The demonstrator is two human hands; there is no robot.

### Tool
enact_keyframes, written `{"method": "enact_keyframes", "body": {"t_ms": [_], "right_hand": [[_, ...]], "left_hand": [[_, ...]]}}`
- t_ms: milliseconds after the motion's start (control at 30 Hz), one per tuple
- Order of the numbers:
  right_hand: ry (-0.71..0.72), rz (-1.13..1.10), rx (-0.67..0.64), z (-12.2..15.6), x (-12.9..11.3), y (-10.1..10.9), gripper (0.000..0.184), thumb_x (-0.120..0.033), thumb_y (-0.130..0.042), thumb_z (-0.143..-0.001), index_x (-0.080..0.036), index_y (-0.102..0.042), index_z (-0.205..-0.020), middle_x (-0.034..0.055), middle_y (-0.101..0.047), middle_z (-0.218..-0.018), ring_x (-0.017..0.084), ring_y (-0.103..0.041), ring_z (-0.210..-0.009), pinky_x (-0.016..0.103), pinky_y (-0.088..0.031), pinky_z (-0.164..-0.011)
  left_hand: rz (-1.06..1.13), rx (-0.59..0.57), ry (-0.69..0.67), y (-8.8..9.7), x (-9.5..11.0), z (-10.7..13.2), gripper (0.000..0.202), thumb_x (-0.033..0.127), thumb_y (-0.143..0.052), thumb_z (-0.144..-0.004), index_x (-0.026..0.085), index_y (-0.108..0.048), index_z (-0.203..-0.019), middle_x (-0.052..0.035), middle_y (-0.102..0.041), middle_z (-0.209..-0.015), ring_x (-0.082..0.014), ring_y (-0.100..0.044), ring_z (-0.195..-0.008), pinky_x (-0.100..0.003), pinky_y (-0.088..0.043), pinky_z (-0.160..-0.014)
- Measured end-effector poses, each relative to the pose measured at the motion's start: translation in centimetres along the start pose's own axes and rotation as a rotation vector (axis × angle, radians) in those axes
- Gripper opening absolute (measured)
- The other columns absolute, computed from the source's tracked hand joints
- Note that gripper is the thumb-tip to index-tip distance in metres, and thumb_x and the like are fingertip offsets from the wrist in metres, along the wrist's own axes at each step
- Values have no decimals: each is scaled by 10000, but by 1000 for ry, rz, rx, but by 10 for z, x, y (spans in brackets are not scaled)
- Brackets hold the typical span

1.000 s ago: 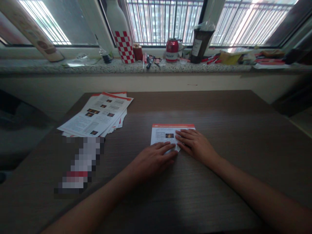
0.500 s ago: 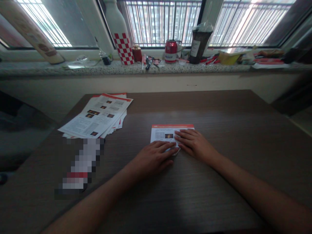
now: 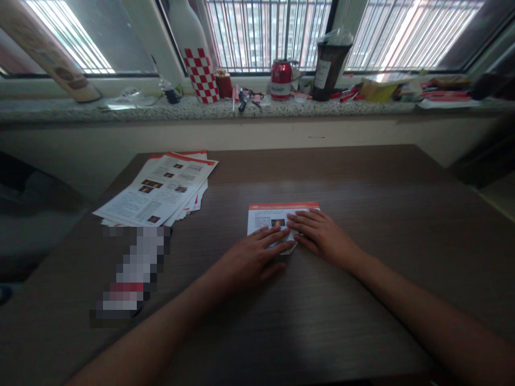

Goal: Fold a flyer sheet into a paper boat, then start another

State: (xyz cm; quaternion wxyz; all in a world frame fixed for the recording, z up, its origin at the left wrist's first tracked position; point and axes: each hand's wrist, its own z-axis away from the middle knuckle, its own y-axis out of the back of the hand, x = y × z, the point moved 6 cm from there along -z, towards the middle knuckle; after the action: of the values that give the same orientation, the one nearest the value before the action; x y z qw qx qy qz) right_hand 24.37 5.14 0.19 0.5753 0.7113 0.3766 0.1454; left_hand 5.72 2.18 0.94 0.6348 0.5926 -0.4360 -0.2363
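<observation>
A printed sheet of paper (image 3: 263,219) with a red band along its far edge lies on the table in front of me. It looks folded, with a slanted corner near my fingertips. My left hand (image 3: 257,252) rests over its near left part, fingers stretched out and the thumb apart. Flat on its right side lies my right hand (image 3: 322,233), fingers spread and pointing left. The two hands almost meet at the fingertips. Much of the paper's near edge is hidden under them.
A fanned stack of printed sheets (image 3: 161,187) lies at the table's (image 3: 362,187) far left. A pixelated object (image 3: 132,273) sits nearer me. On the windowsill (image 3: 225,111) stand a checkered bottle (image 3: 201,75), a red can (image 3: 280,80), a dark cup (image 3: 329,72) and clutter.
The whole view has shifted slightly, so things sit a little higher in it. My left hand's fingers have slid marginally on the paper; the right hand keeps its place.
</observation>
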Motion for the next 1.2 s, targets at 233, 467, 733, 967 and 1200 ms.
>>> {"method": "enact_keyframes", "body": {"t_ms": [233,467,733,967,1200], "right_hand": [[0,5,-18,1,1,-2,471,-307,-571,-1066,-302,-521,-1534,45,-597,-1538,266,-548,-1420,570,-395,-1210],[-1,-11,-11,1,1,-2,492,-301,-575,-1063,-313,-503,-1549,50,-585,-1549,262,-535,-1438,574,-382,-1224],[36,-47,66,1,-5,10,404,-279,-547,-1062,-284,-590,-1464,89,-604,-1522,276,-511,-1452,586,-384,-1211],[-105,-134,116,5,-12,14,114,-259,-634,-1007,-211,-702,-1086,121,-705,-1129,278,-660,-1046,429,-562,-882],[-150,-174,77,4,-9,6,34,-198,-680,-956,-226,-677,-937,84,-718,-1039,263,-654,-983,403,-539,-861]], "left_hand": [[-7,-16,1,-3,-1,0,555,427,-526,-1098,270,-409,-1617,-75,-349,-1706,-291,-258,-1596,-481,-272,-1289],[-16,-21,18,0,1,-1,544,425,-524,-1098,281,-420,-1612,-74,-362,-1699,-295,-275,-1590,-487,-294,-1278],[-21,-5,61,2,4,0,585,450,-567,-1073,284,-416,-1612,-79,-379,-1691,-304,-329,-1566,-489,-321,-1260],[-29,13,80,2,7,1,583,487,-551,-1070,285,-429,-1603,-82,-409,-1674,-316,-337,-1559,-488,-346,-1244],[-17,-4,43,4,4,5,542,509,-525,-1082,294,-469,-1577,-77,-386,-1688,-313,-348,-1556,-497,-331,-1250]]}}
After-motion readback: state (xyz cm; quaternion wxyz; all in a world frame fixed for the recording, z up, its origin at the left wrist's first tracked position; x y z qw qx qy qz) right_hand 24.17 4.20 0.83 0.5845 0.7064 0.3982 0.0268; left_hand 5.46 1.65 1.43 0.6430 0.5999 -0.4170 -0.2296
